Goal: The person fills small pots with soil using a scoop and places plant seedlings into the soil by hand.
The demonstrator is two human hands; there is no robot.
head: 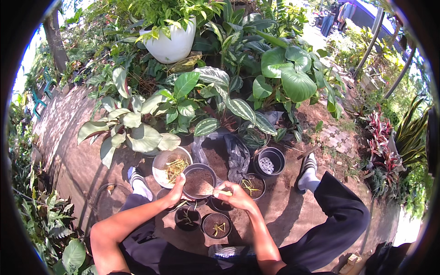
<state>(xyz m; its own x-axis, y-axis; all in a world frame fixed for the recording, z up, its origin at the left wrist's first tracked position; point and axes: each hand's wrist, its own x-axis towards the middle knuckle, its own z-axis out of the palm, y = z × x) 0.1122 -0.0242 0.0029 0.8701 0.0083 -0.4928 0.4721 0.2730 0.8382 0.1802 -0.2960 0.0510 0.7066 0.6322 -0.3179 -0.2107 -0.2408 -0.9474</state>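
My left hand (177, 190) grips the left side of a dark plastic pot (199, 178) filled with brown soil. In my right hand (235, 196) is the light handle of a small trowel (206, 189), its blade on the soil near the pot's front rim. Just behind my left hand sits a white bowl (159, 165) of yellow-green plant cuttings (176, 168). Beyond the held pot, an open plastic bag (237, 154) contains more brown soil (216, 153). Small pots with cuttings, including one black pot (187, 218) and another (217, 225), stand below my hands.
An empty-looking black pot (270, 161) with a perforated bottom stands right of the bag. Near it is a soil pot with cuttings (253, 186). Broad-leaved plants (137, 132) crowd the far side. A white planter (172, 43) rises behind them. My feet flank the pots.
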